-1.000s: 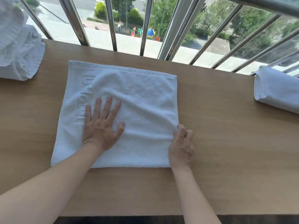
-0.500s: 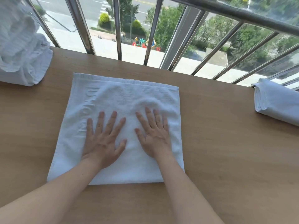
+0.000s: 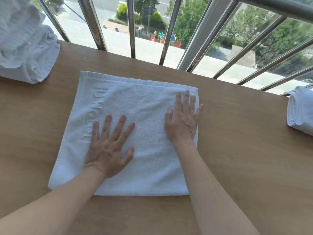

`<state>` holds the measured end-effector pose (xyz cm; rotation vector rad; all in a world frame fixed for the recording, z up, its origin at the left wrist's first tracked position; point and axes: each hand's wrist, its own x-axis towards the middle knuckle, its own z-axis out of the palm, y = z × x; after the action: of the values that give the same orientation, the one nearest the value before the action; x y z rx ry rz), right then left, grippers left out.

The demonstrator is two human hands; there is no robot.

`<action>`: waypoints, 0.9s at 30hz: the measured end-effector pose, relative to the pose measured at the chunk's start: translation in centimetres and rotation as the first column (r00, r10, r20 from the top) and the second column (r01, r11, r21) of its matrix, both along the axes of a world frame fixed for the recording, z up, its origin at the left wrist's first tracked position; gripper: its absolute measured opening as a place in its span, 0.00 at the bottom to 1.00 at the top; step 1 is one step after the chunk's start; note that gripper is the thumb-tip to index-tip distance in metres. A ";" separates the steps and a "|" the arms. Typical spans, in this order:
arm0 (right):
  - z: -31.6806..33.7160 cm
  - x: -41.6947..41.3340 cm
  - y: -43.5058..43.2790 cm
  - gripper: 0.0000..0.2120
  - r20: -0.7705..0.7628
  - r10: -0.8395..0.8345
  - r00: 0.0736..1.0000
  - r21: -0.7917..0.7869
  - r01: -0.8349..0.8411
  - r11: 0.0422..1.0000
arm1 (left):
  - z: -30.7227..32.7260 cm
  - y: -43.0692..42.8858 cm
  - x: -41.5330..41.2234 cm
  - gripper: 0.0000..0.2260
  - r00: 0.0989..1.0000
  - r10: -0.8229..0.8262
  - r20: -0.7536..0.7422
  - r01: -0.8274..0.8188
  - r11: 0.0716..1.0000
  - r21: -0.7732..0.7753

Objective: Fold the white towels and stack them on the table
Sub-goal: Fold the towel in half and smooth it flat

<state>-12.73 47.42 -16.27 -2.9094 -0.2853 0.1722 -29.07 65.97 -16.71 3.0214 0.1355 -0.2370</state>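
Note:
A white towel (image 3: 147,119), folded into a rough square with raised lettering along its left side, lies flat in the middle of the wooden table (image 3: 237,150). My left hand (image 3: 108,146) presses flat on its lower left part, fingers spread. My right hand (image 3: 183,121) lies flat near the towel's right edge, fingers straight and reaching toward the far right corner. A loose heap of unfolded white towels (image 3: 23,48) sits at the far left. A folded white towel (image 3: 301,112) rests at the right edge.
A metal railing (image 3: 132,28) with slanted bars runs along the table's far edge, with a street and trees far below. Bare wood shows on both sides of the middle towel and along the near edge.
My right hand went from pinching the towel's right edge to lying flat on it, then slid right and away toward the far right corner. My left hand stayed pressed in place.

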 end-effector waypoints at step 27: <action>-0.8 -15.0 -6.2 0.30 -0.090 -0.329 0.940 -0.177 0.310 0.934 | 0.0 0.2 0.0 0.33 0.998 0.026 -0.056 -0.028 0.999 -0.031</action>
<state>-27.70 41.18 -17.10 -3.0346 0.2353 0.3253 -29.11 66.15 -16.73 2.9803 0.1749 -0.3181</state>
